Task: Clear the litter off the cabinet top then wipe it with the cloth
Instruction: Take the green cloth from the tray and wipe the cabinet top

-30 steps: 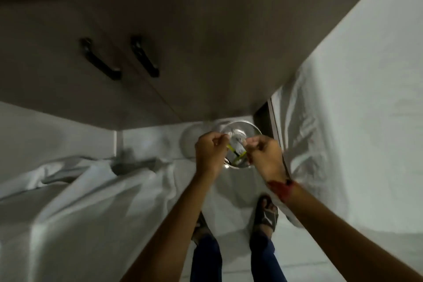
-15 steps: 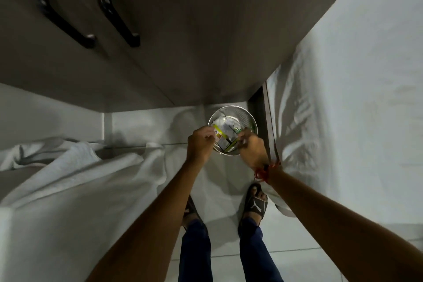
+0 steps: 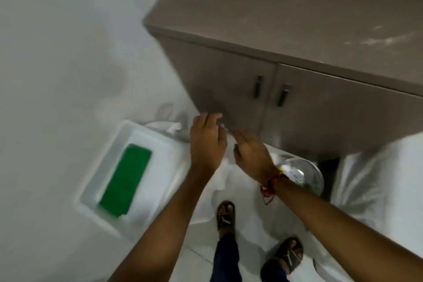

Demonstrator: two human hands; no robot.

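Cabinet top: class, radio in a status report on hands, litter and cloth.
Left hand and right hand open, empty. Litter in bin on floor. Cabinet top smudged. Green cloth waits in white tray.

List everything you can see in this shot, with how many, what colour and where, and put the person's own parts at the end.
cabinet: one, grey-brown, upper right; pale smears on its top at right
door handles: two, dark, on the cabinet front
bin: one, clear or shiny, on the floor at the cabinet's foot, litter inside
tray: one, white, on the floor at left
cloth: one, green, lying in the tray
sheeting: white, crumpled on the floor, right and centre
left hand: one, open, empty, in front of the cabinet
right hand: one, open, empty, red thread at the wrist
feet: two, in dark sandals, bottom centre
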